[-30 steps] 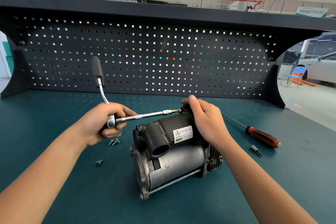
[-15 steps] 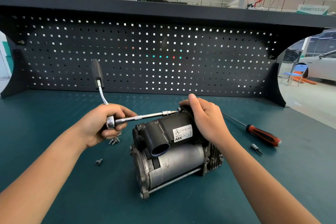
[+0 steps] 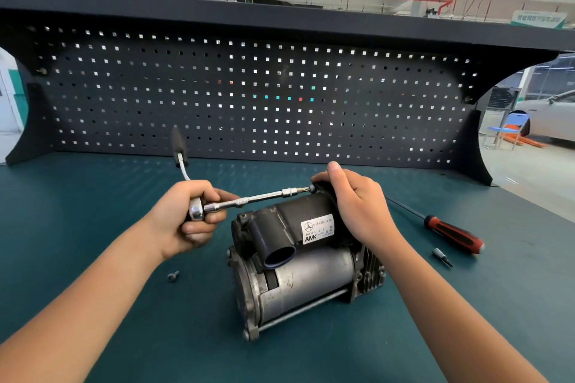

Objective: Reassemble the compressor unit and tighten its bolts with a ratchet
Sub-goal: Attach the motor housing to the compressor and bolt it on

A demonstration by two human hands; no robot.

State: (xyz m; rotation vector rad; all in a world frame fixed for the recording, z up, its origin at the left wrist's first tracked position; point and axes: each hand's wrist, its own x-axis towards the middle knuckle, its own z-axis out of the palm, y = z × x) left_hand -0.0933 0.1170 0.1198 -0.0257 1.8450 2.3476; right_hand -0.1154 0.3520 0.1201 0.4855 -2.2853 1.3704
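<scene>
The compressor (image 3: 311,283) lies on its side mid-tabletop (image 3: 93,196), silver motor can toward the camera, black housing (image 3: 289,211) on top with the white AMK label (image 3: 317,228) facing up. Grip of the left hand (image 3: 186,218) is closed round the ratchet (image 3: 196,211) at its head: fingers curled under, thumb along the extension bar (image 3: 249,200). Its black handle sticks up and away toward the pegboard (image 3: 249,87). The extension runs roughly level to the right, tip seated on a bolt (image 3: 312,187) at the housing's far top corner. Grip of the right hand (image 3: 357,208) is wrapped over that far end of the housing, thumb up, forefinger just beside the bolt. One loose screw (image 3: 173,275) sits near the left forearm, apart from the unit. To the right lies a red-and-black screwdriver (image 3: 451,232), with a small bit (image 3: 441,256) just beside its handle.
</scene>
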